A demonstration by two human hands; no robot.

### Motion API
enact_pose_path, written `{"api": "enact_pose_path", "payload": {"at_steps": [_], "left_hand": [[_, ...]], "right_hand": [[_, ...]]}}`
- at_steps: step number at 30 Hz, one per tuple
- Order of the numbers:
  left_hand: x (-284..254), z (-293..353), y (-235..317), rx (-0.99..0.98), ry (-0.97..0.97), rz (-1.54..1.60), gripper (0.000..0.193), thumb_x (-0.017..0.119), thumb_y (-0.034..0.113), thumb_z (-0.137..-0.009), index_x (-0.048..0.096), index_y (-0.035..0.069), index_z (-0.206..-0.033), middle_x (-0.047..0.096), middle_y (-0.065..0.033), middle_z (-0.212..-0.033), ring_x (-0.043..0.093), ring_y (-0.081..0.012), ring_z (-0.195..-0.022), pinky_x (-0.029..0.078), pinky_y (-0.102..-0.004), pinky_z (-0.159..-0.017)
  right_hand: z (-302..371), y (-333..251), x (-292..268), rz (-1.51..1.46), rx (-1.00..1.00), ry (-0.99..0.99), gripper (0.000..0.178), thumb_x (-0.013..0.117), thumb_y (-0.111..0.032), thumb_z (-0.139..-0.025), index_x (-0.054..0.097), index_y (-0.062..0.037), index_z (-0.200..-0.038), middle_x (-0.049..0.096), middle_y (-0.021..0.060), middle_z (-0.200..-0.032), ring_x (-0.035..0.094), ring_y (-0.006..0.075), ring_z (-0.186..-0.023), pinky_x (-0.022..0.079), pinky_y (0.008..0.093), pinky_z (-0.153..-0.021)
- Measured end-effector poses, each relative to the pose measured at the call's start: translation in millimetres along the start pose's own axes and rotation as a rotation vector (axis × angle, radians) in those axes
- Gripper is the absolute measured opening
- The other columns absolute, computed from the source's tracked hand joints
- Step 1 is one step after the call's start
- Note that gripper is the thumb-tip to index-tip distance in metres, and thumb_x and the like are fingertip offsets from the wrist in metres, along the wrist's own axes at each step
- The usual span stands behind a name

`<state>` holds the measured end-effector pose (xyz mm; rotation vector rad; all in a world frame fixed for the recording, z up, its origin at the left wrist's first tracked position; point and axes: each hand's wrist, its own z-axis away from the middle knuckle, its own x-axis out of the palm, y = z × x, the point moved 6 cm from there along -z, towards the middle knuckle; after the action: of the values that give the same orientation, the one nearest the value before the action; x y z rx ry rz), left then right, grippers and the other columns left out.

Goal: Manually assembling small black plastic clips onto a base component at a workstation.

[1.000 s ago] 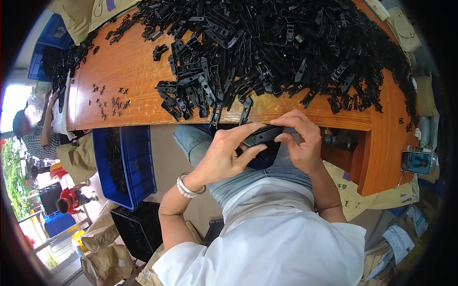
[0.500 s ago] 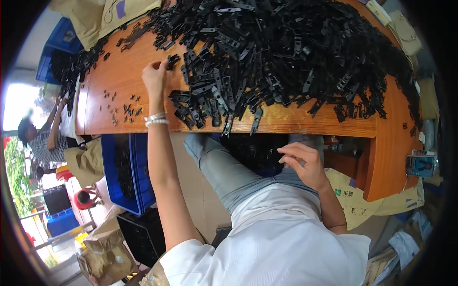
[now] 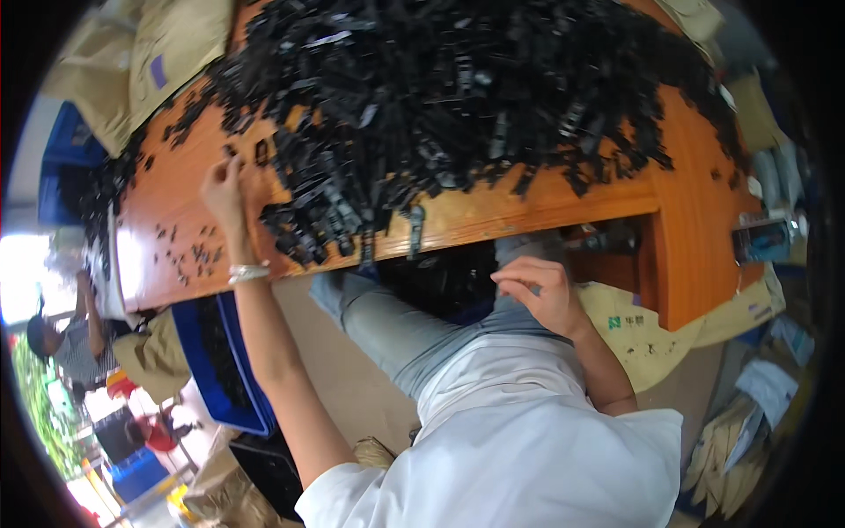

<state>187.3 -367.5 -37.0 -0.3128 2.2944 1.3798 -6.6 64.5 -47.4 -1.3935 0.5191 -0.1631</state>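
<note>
My left hand (image 3: 224, 189) reaches over the left part of the wooden table (image 3: 458, 218). Its thumb and fingertips close on a small black part (image 3: 231, 151), though blur hides the exact grip. Right beside it lies another small black part (image 3: 260, 152), at the edge of a big heap of black plastic clip-like parts (image 3: 378, 114). Over my lap, my right hand (image 3: 541, 292) has its fingers curled and the thumb drawn close; anything between them is too small or hidden to name.
Several tiny dark pieces (image 3: 198, 257) lie scattered near the table's left front edge. A blue crate (image 3: 216, 370) with black parts stands beside my legs. Paper sacks (image 3: 180, 57) rest at the far left. A phone (image 3: 762, 240) is at the right. Another person (image 3: 75, 348) works at the left.
The view has turned, so the table appears shifted and tilted. My left hand has drawn away from the heap, leftward. My right hand stays over my lap with its fingers closer together.
</note>
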Motion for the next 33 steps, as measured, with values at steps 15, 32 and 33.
{"api": "enact_pose_path", "payload": {"at_steps": [15, 32, 33], "left_hand": [[62.4, 194.4, 195.9, -0.249, -0.765, 0.669, 0.039, 0.060, -0.003, -0.076, 0.049, -0.003, -0.113, 0.062, -0.0102, -0.090, 0.058, -0.0106, -0.075, 0.046, -0.0216, -0.069], [110.1, 254.4, 193.3, -0.616, -0.875, 0.911, 0.034, 0.051, 0.007, -0.085, 0.046, -0.009, -0.115, 0.061, -0.0192, -0.087, 0.058, -0.0164, -0.062, 0.046, -0.0234, -0.053], [110.4, 252.4, 193.7, -0.621, -0.869, 0.908, 0.034, 0.051, 0.007, -0.085, 0.046, -0.009, -0.115, 0.061, -0.0192, -0.087, 0.058, -0.0164, -0.062, 0.046, -0.0234, -0.053]], "right_hand": [[-17.0, -0.4, -95.7, 0.583, -0.085, 0.784, 0.010, 0.067, -0.002, -0.072, 0.059, 0.0003, -0.077, 0.053, 0.0047, -0.076, 0.045, 0.0090, -0.052, 0.037, 0.0229, -0.047], [-21.1, 3.4, -104.3, 0.724, -0.165, 0.771, 0.007, 0.063, -0.001, -0.075, 0.062, -0.0002, -0.082, 0.053, 0.0050, -0.078, 0.050, 0.0126, -0.054, 0.040, 0.0244, -0.051], [-19.0, -1.3, -104.1, 0.700, -0.214, 0.822, 0.007, 0.062, 0.001, -0.075, 0.062, -0.0006, -0.082, 0.053, 0.0058, -0.079, 0.051, 0.0135, -0.056, 0.041, 0.0246, -0.052]]}}
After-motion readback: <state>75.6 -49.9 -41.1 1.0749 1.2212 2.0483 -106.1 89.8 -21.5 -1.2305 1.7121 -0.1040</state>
